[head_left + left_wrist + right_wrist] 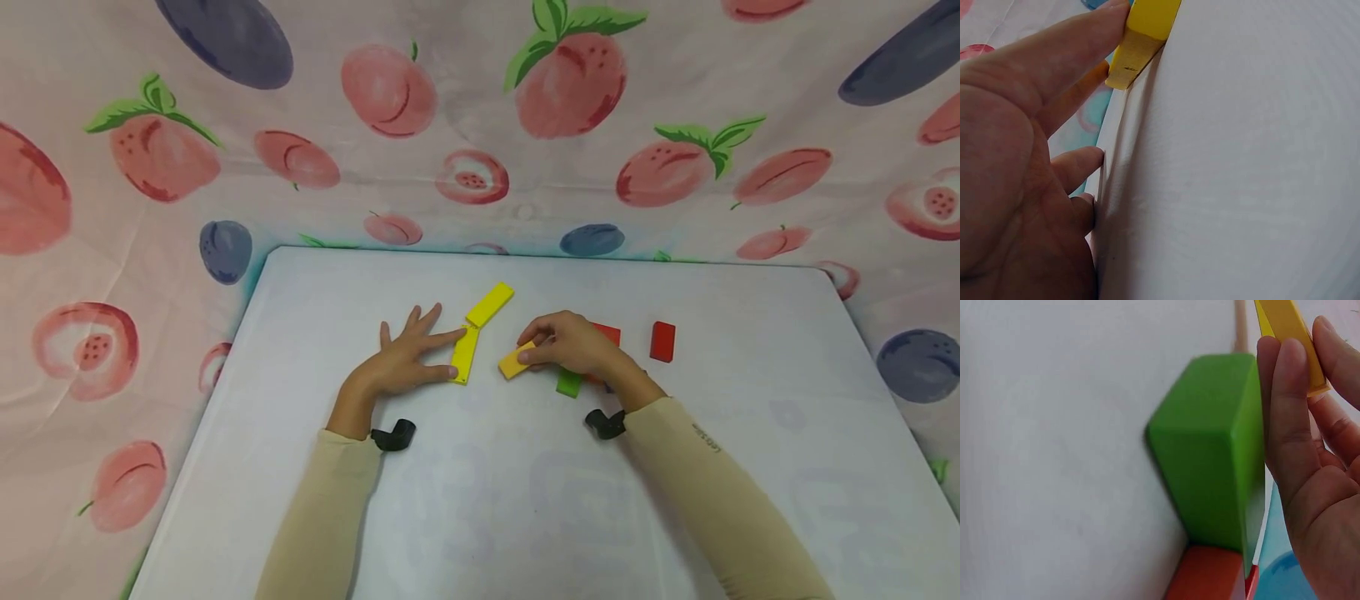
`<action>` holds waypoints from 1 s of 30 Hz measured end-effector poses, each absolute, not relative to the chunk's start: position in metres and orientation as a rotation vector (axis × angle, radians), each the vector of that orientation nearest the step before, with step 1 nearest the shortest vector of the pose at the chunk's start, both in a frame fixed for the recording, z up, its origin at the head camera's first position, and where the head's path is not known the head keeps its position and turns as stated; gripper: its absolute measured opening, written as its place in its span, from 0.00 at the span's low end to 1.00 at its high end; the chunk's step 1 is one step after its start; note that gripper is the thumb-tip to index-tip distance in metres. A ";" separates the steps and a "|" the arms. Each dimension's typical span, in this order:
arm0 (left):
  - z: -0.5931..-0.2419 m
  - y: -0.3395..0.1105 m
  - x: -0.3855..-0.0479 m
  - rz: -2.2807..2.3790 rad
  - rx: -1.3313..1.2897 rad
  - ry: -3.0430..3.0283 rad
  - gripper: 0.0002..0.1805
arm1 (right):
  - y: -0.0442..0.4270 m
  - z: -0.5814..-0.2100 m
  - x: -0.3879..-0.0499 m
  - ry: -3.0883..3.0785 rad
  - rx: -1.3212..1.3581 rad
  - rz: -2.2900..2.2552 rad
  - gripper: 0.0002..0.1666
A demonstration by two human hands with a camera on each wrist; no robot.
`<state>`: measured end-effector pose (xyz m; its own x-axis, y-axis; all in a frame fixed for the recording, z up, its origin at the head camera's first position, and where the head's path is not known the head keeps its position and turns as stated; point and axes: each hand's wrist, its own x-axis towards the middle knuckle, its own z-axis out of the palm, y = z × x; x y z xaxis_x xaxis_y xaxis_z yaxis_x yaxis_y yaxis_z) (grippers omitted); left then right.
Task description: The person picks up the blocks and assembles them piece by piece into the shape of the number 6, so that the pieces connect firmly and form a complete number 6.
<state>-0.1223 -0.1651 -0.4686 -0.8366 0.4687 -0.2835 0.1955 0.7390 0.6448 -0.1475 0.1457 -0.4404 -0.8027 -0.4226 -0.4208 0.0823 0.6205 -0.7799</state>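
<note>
Jutting leftward from the right grip [573, 342] — one orange-yellow block [512, 364], pinched.

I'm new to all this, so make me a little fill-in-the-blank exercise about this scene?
The block touching the left hand is ____.
The right hand pinches the orange-yellow block between fingers and ____.
The farthest-right block on the table is ____.
The largest-looking block in the right wrist view is ____.
Missing words: yellow; thumb; red; green.

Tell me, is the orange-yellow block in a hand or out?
In: the right hand pinches the orange-yellow block between thumb and fingers. I can't tell whether it touches the white table.
</note>
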 end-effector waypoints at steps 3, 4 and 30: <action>-0.468 -0.165 -0.122 0.858 0.504 2.508 0.36 | 0.141 -0.441 -0.147 2.261 -0.257 -1.098 0.18; -0.468 -0.165 -0.122 0.859 0.502 2.509 0.36 | 0.140 -0.441 -0.147 2.264 -0.267 -1.085 0.18; -0.467 -0.166 -0.122 0.856 0.514 2.513 0.36 | 0.111 -0.442 -0.152 2.292 -0.249 -0.799 0.15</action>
<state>-0.1218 -0.1656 -0.4674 -0.8369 0.4709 -0.2789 0.2027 0.7401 0.6412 -0.1522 0.1115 -0.4424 -0.7452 -0.3804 -0.5477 0.0426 0.7925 -0.6084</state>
